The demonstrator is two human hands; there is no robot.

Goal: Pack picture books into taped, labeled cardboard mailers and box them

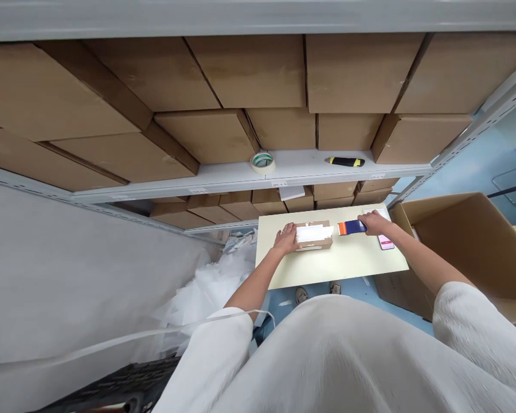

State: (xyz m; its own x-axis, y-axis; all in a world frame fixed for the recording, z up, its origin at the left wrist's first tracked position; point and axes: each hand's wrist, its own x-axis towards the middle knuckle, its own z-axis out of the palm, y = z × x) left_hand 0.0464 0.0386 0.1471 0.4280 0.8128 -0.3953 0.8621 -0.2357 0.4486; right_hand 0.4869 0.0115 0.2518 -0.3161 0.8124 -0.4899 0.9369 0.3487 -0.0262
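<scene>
A small brown cardboard box [315, 244] lies on a pale yellow board [296, 274] in front of me. On its top is a white paper label [312, 233], whose right end reaches the box's right edge. My left hand [286, 238] grips the box's left end, with the fingers over the top. My right hand [373, 222] is closed around a flat dark blue object with an orange band [351, 228]; its exact kind is unclear. Its orange end points left at the box, a small gap away. Beside my right wrist lies a phone [386, 242] with a lit screen.
Cardboard boxes [245, 69] fill the shelves ahead. On the shelf edge sit a roll of tape [262, 162] and a yellow-black utility knife [345, 162]. A large open carton [464, 241] stands right; white plastic wrapping [210, 287] is heaped left. A white cord [155, 332] crosses lower left.
</scene>
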